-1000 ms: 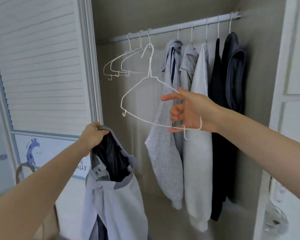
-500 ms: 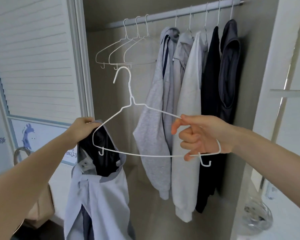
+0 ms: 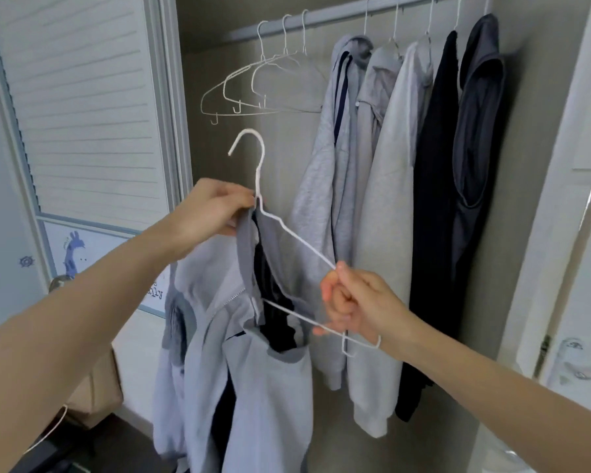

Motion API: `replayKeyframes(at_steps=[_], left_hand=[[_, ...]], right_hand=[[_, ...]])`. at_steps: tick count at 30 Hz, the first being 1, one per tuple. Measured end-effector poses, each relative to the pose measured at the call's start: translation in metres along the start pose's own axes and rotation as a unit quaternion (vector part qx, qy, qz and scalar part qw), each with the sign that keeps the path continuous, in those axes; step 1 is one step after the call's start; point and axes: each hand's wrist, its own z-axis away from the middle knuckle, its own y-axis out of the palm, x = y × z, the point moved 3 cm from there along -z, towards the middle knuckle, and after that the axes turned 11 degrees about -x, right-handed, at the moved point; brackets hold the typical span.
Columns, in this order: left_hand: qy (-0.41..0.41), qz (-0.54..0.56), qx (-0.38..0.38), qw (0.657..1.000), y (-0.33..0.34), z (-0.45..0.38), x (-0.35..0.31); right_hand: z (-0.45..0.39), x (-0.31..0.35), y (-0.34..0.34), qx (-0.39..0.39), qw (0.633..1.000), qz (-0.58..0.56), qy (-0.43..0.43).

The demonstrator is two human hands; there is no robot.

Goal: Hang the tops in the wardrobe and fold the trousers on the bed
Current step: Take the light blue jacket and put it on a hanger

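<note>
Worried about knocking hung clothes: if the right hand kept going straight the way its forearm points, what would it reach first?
Likely the grey hoodie's neck on the white hanger that the right hand grips, then the left hand. Depth is unclear, so this is a guess.

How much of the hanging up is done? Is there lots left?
Done: five tops already hang on the rail. In hand: the left hand grips the collar of a light grey hoodie while the right hand holds a white hanger, one end inside the neck. Left: seat it and hook it on the rail beside three empty hangers. The bed and trousers are out of view.
</note>
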Motion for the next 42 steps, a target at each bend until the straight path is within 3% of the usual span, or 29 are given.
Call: replayKeyframes(at_steps=[1, 2, 3, 4, 5, 7, 10, 12, 15, 18, 20, 21, 22, 23, 24, 25, 26, 28, 31, 35, 37, 40, 42], left_hand=[[0.096, -0.121, -0.005, 0.988, -0.006, -0.002, -0.007], [0.187, -0.245, -0.019, 0.951, -0.012, -0.002, -0.012], [0.238, -0.341, -0.033, 0.909, -0.017, -0.003, -0.014], [0.248, -0.384, -0.042, 0.888, -0.021, -0.004, -0.014], [0.242, -0.378, -0.042, 0.893, -0.021, -0.002, -0.014], [0.223, -0.265, -0.027, 0.938, -0.016, 0.001, -0.013], [0.188, -0.134, -0.081, 0.97, -0.012, 0.001, -0.008], [0.154, -0.08, -0.114, 0.978, -0.014, -0.001, -0.003], [0.124, 0.011, -0.118, 0.985, -0.016, -0.002, 0.0], [0.107, 0.064, -0.116, 0.985, -0.018, -0.003, 0.003], [0.094, 0.101, -0.109, 0.984, -0.015, -0.004, 0.004], [0.09, 0.118, -0.107, 0.983, -0.013, -0.005, 0.004], [0.092, 0.125, -0.11, 0.982, -0.012, -0.005, 0.003], [0.095, 0.124, -0.117, 0.981, -0.012, -0.005, 0.003], [0.097, 0.121, -0.125, 0.98, -0.016, -0.005, 0.003], [0.095, 0.116, -0.131, 0.98, -0.021, -0.004, 0.005], [0.091, 0.108, -0.136, 0.981, -0.027, -0.004, 0.008], [0.085, 0.073, -0.144, 0.983, -0.044, -0.001, 0.021], [0.067, -0.004, -0.165, 0.984, -0.065, 0.006, 0.045], [0.081, -0.129, -0.138, 0.979, -0.073, 0.014, 0.06], [0.103, -0.194, -0.116, 0.969, -0.071, 0.018, 0.062], [0.134, -0.234, -0.112, 0.957, -0.06, 0.024, 0.049], [0.168, -0.216, -0.101, 0.957, -0.042, 0.026, 0.035]], right_hand=[[0.0, 0.005, -0.003, 0.004, 1.0, -0.025, -0.008], [0.001, 0.011, -0.005, 0.01, 0.999, -0.045, -0.013], [0.002, 0.017, -0.007, 0.018, 0.998, -0.056, -0.017], [0.003, 0.022, -0.009, 0.03, 0.998, -0.06, -0.02], [0.004, 0.026, -0.01, 0.054, 0.996, -0.062, -0.018], [0.003, 0.032, -0.014, 0.136, 0.985, -0.099, 0.019], [-0.002, 0.034, -0.022, 0.224, 0.94, -0.239, 0.098], [-0.005, 0.028, -0.027, 0.196, 0.922, -0.311, 0.121], [-0.005, 0.008, -0.025, 0.109, 0.935, -0.309, 0.137], [-0.004, -0.001, -0.011, 0.091, 0.967, -0.213, 0.11], [-0.002, -0.003, 0.0, 0.083, 0.995, -0.034, 0.049], [0.001, -0.005, 0.006, 0.084, 0.992, 0.096, 0.009], [0.004, -0.009, 0.011, 0.095, 0.962, 0.249, -0.058], [0.007, -0.012, 0.015, 0.101, 0.895, 0.412, -0.137], [0.01, -0.016, 0.015, 0.101, 0.805, 0.548, -0.203], [0.013, -0.019, 0.011, 0.093, 0.726, 0.634, -0.25], [0.016, -0.017, 0.004, 0.084, 0.68, 0.676, -0.27], [0.017, -0.005, -0.014, 0.043, 0.647, 0.701, -0.295], [0.015, 0.016, -0.04, -0.02, 0.627, 0.708, -0.325], [0.014, 0.031, -0.045, -0.008, 0.605, 0.719, -0.342], [0.01, 0.039, -0.046, -0.007, 0.624, 0.704, -0.339], [-0.001, 0.05, -0.038, -0.046, 0.747, 0.59, -0.303], [-0.011, 0.057, -0.024, -0.093, 0.801, 0.51, -0.3]])
